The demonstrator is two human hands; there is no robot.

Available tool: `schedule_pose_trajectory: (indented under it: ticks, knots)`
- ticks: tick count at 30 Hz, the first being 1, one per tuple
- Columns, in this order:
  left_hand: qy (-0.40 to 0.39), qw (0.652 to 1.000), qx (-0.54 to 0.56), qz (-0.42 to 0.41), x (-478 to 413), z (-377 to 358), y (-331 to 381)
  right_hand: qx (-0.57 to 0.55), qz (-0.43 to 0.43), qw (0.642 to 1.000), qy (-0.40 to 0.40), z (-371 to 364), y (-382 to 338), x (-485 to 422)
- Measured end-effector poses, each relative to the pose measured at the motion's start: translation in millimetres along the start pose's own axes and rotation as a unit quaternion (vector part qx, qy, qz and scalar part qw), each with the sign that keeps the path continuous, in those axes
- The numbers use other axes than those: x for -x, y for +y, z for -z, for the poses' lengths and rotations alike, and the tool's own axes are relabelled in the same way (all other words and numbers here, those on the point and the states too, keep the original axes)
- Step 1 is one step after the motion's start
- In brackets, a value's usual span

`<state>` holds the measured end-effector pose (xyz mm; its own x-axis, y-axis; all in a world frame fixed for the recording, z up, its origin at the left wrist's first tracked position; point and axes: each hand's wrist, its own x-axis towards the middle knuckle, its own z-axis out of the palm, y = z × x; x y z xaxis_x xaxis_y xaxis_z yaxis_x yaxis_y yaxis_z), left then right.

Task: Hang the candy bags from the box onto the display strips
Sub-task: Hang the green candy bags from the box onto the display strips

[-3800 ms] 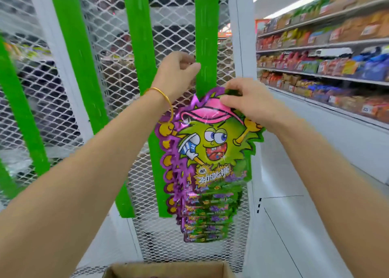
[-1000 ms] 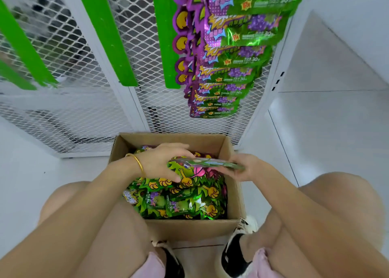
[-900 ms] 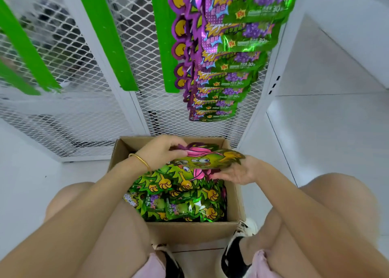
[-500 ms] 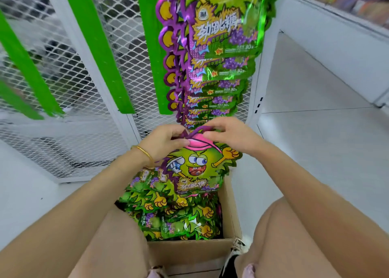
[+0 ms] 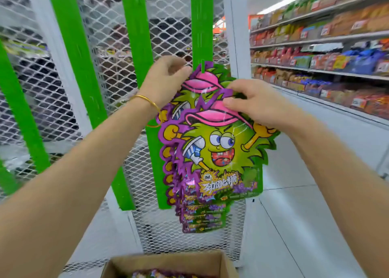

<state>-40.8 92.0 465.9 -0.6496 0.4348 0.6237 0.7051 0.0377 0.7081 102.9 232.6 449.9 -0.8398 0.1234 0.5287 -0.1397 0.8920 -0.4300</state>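
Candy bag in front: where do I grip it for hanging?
Pinch its top edge above the pink cap, from the right, as the right hand does. The candy bag is flat and upright; that leaves its top centre free for the display strip hook.

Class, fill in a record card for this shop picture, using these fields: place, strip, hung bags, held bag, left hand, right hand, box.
place: shop aisle; mesh panel; stocked shelves on the right
strip: green, vertical, on the mesh panel
hung bags: overlapping column down the strip
held bag: upright, in front of the hung bags
left hand: curled at the topmost hung bag's upper edge; grip unclear
right hand: pinches the held bag's top
box: open, below, bags inside
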Motion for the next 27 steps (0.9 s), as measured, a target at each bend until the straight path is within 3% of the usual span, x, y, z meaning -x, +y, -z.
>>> schedule_pose_trajectory:
  ticks: [3,5,10,14,22,27]
  knots:
    - [0.002,1.000,0.004,-0.006,-34,-1,18,0.009,0.028,0.999,0.042,25,-3,-32]
    - [-0.030,0.997,0.065,0.025,-47,-2,31,0.025,0.047,0.996,0.073,33,-5,-51]
    - [-0.095,0.956,0.234,0.147,-63,14,44,0.090,0.081,0.978,0.170,34,-11,-92]
    - [-0.174,0.917,0.312,0.177,-54,26,46,0.125,0.096,0.959,0.235,32,-15,-114]
    - [-0.227,0.880,0.368,0.196,-51,28,39,0.172,0.102,0.955,0.218,27,-17,-124]
    - [-0.234,0.884,0.355,0.196,-55,31,33,0.160,0.097,0.968,0.169,23,-16,-121]
